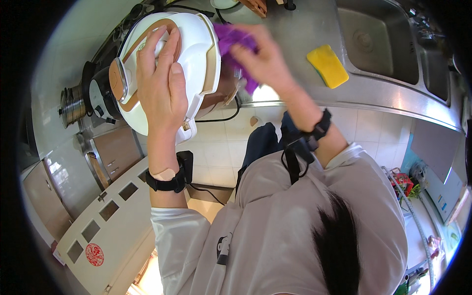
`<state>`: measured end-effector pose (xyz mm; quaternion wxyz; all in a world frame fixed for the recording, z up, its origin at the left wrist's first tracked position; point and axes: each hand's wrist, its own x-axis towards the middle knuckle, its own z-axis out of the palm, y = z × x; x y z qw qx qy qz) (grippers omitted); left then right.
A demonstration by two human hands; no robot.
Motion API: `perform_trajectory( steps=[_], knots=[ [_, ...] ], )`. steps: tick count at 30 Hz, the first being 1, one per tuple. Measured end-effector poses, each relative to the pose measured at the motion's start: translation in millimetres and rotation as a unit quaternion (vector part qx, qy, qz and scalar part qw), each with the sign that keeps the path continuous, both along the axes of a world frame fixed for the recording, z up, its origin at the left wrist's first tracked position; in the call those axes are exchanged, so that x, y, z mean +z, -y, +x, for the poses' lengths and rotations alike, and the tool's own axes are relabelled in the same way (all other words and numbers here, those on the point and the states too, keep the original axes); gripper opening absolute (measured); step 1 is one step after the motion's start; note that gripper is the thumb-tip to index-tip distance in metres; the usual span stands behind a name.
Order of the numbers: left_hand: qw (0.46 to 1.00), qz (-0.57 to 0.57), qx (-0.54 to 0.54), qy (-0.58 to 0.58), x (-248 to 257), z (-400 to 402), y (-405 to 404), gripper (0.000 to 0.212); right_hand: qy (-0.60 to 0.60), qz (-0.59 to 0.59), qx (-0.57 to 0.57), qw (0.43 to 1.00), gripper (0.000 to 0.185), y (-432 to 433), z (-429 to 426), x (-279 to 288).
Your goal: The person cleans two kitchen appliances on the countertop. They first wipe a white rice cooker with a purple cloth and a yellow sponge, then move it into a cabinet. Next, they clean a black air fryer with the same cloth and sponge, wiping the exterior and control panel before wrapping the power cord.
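A white rice cooker with rose-gold trim point(195, 55) stands on the steel counter. My left hand point(160, 81) lies on its lid, fingers spread, gripping nothing. My right hand point(260, 55) holds a bunched purple cloth point(236, 40) against the cooker's side; part of the cloth hangs below the fingers. On the counter, to the right of my right hand, lies a yellow sponge point(327, 66) with a green underside.
Right of the sponge is a steel sink point(381, 40). A black cord point(221, 120) loops beside the counter's front edge. A black and white appliance point(101, 94) and a steel pot point(72, 105) stand at the left. A wooden object point(256, 6) is at the back.
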<state>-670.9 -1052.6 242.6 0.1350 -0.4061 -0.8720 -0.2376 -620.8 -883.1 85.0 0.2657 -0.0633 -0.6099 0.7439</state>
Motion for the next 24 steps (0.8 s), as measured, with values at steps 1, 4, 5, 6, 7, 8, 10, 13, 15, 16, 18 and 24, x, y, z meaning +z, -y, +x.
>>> perform_trajectory(
  steps=[1, 4, 5, 6, 7, 8, 10, 13, 15, 16, 18, 24],
  knots=[
    [1.000, -0.002, -0.002, -0.001, -0.1, -0.1, -0.4, 0.043, -0.054, 0.114, -0.012, 0.992, 0.049, 15.3, -2.6, -0.3],
    [1.000, 0.001, -0.009, -0.009, 0.0, 0.1, -1.0, 0.043, 0.012, -0.050, -0.014, 0.999, 0.045, 30.8, -24.2, -23.9],
    [1.000, 0.004, -0.015, -0.009, 0.2, -0.1, -1.2, 0.043, 0.080, -0.113, 0.011, 0.990, 0.044, 30.8, -30.7, -34.4],
    [1.000, 0.007, -0.023, -0.003, 0.1, -0.7, -1.4, 0.043, 0.119, -0.110, 0.023, 0.987, 0.039, 25.2, -37.2, -44.9],
    [1.000, 0.007, -0.025, 0.001, -0.1, -1.5, -1.6, 0.043, 0.130, -0.049, 0.007, 0.990, 0.039, 29.4, -38.6, -51.3],
    [1.000, 0.009, -0.027, 0.001, -0.2, -2.2, -1.4, 0.044, 0.147, 0.003, -0.023, 0.989, 0.038, 29.9, -37.1, -56.0],
    [0.999, 0.018, -0.036, -0.006, -1.3, -4.5, -1.1, 0.044, 0.115, 0.025, -0.088, 0.989, 0.036, 41.3, -24.4, -53.7],
    [0.999, 0.016, -0.036, -0.008, -2.5, -5.0, 1.7, 0.046, 0.036, -0.016, -0.091, 0.995, 0.035, 61.1, 16.2, -29.4],
    [0.999, 0.009, -0.033, -0.014, -2.8, -5.3, 2.8, 0.047, 0.040, -0.053, -0.041, 0.997, 0.035, 64.6, 40.1, -6.6],
    [0.999, 0.009, -0.028, -0.016, -2.9, -5.3, 3.0, 0.049, 0.030, -0.064, -0.020, 0.997, 0.034, 59.5, 46.4, 5.0],
    [0.999, 0.017, -0.040, -0.030, -2.0, -5.5, 2.7, 0.049, 0.027, -0.079, -0.029, 0.996, 0.035, 42.0, 49.2, 27.6],
    [0.998, 0.025, -0.050, -0.008, 2.2, -3.5, 3.0, 0.051, 0.003, 0.345, -0.090, 0.934, 0.039, 24.5, 40.5, 90.3]
  ],
)
